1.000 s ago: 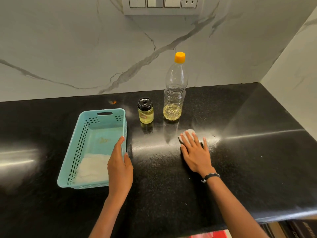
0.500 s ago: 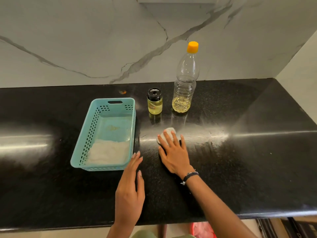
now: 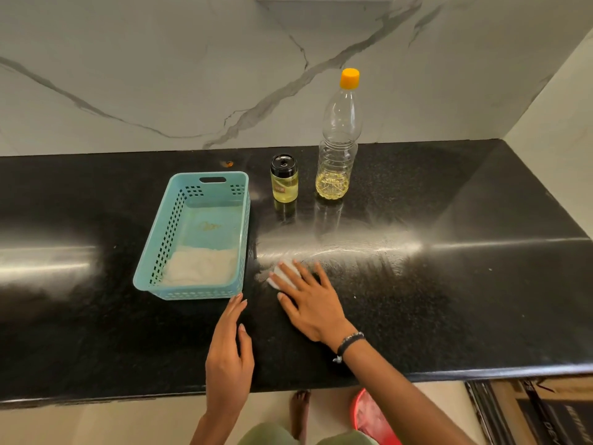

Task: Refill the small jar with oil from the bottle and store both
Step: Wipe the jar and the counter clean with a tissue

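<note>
Black counter [image 3: 449,300]; teal basket [image 3: 154,252] left. Bottle [image 3: 337,149] and small jar [image 3: 284,178] upright, capped, behind. Right hand [image 3: 313,303] flat, pressing white cloth [image 3: 282,272], slid leftward. Left hand [image 3: 228,358] open, withdrawn off basket.

Jar [image 3: 284,178] between basket [image 3: 160,248] and bottle [image 3: 337,149]

White wad [image 3: 282,273] mostly hidden under right hand [image 3: 313,303] fingers, so what it is can't be told. Small jar [image 3: 284,178] label too small to read. Red bin [image 3: 372,419], below the countertop [image 3: 449,300], cut off by bottom edge.
</note>
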Motion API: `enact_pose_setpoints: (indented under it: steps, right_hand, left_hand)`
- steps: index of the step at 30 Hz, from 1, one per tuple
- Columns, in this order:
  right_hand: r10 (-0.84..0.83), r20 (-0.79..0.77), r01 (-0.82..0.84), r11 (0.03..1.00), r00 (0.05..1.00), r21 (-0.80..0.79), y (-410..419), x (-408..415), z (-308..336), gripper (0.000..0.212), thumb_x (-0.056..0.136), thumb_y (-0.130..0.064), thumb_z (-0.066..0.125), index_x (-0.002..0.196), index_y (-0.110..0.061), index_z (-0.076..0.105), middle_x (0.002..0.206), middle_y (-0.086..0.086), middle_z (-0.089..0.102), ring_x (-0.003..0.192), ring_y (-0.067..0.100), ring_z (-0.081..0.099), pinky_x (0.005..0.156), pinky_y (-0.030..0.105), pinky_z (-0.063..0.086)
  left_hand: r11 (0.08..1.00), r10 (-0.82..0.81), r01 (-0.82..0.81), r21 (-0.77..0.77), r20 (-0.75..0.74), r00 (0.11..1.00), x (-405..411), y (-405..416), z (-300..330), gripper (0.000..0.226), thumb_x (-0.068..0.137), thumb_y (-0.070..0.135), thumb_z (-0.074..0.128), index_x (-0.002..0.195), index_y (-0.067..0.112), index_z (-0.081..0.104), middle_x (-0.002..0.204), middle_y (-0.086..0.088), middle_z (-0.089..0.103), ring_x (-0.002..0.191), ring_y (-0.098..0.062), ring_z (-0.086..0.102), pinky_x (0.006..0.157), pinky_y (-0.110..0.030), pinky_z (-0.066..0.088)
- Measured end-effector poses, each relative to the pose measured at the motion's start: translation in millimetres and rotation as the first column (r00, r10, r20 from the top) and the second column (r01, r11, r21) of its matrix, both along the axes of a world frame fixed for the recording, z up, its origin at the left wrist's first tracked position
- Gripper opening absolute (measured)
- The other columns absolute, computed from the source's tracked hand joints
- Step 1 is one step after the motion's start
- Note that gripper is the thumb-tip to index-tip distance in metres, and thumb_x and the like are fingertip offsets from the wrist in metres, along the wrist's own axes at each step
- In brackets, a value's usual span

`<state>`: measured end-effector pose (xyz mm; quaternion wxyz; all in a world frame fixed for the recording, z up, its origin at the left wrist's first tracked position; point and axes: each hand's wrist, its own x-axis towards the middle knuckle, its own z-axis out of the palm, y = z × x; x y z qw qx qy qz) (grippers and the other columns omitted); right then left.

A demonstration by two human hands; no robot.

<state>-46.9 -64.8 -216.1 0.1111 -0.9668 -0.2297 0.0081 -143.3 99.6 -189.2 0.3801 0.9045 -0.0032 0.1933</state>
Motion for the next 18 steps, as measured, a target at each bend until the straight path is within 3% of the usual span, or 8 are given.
enact_pose_setpoints:
  steps: [5, 10, 15, 18]
  right_hand:
    - [-0.236, -0.03, 0.234, 0.971, 0.971, -0.05, -52, 19, 5, 0.053, 0.096, -0.049, 0.012, 0.148, -0.041, 0.016, 0.158, -0.013, 0.014, 0.147, 0.012, 0.003, 0.115, 0.043, -0.012]
    - [-0.421, -0.029, 0.416, 0.904, 0.907, -0.102, -109, 14, 4, 0.064, 0.088, -0.054, -0.003, 0.149, -0.041, 0.01, 0.159, -0.012, 0.008, 0.147, 0.012, 0.0, 0.116, 0.046, -0.01]
    - [-0.484, -0.023, 0.481, 0.873, 0.875, -0.079, -119, -16, 4, 0.067, 0.087, -0.056, -0.002, 0.15, -0.038, 0.012, 0.159, -0.008, 0.009, 0.147, 0.016, 0.0, 0.116, 0.047, -0.01]
    - [-0.468, -0.07, 0.464, 0.883, 0.881, -0.068, -98, -20, 7, 0.07, 0.084, -0.057, -0.005, 0.15, -0.039, 0.008, 0.16, -0.009, 0.004, 0.147, 0.019, -0.005, 0.114, 0.046, -0.012]
  left_hand:
    - [1.0, 0.013, -0.012, 0.027, -0.008, 1.0, 2, 3, -9, 0.045, 0.09, -0.004, 0.051, 0.133, 0.005, 0.049, 0.14, -0.006, 0.05, 0.133, -0.011, 0.042, 0.112, -0.016, 0.028]
    - [0.996, -0.045, 0.045, 0.075, 0.005, 0.999, 6, 3, -21, 0.046, 0.09, -0.006, 0.052, 0.134, 0.005, 0.048, 0.143, -0.005, 0.047, 0.135, -0.015, 0.042, 0.112, -0.028, 0.034]
    - [0.984, -0.09, 0.089, 0.155, 0.003, 0.996, 7, 1, -31, 0.041, 0.097, 0.014, 0.038, 0.136, 0.004, 0.046, 0.145, -0.005, 0.045, 0.136, -0.014, 0.041, 0.11, -0.033, 0.036]
    - [0.987, -0.054, 0.052, 0.153, 0.005, 0.999, 9, -2, -32, 0.039, 0.098, 0.008, 0.043, 0.137, 0.003, 0.045, 0.146, -0.006, 0.044, 0.137, -0.015, 0.039, 0.109, -0.037, 0.039]
